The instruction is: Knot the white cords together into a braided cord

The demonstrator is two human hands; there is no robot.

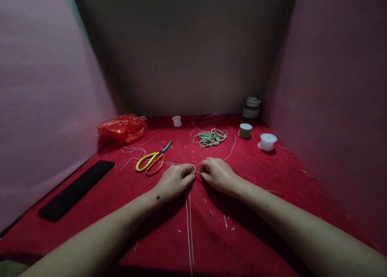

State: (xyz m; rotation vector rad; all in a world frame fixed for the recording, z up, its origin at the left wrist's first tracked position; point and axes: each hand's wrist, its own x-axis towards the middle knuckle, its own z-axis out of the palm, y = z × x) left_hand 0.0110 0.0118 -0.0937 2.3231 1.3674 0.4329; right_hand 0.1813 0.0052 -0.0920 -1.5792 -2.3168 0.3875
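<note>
My left hand (178,178) is closed in a pinch on thin white and tan cords (190,224), which hang from it toward the front edge. A small loop of cord stands up at its fingertips. Close by on the right, my right hand (215,174) also pinches, with a thin strand running between the two hands. One tan strand leads from there to a spool of olive cord (244,131). Scissors (155,158) with one yellow and one red handle lie just left of my left hand. Beyond the hands sits a bundle of green and white braided cord (211,137).
A red plastic bag (122,129) and a long black flat object (77,189) lie on the left. White spools (267,142) stand at right and back, near a stack of round items (252,108). Cord snippets dot the red cloth (145,236). Pale walls rise on both sides.
</note>
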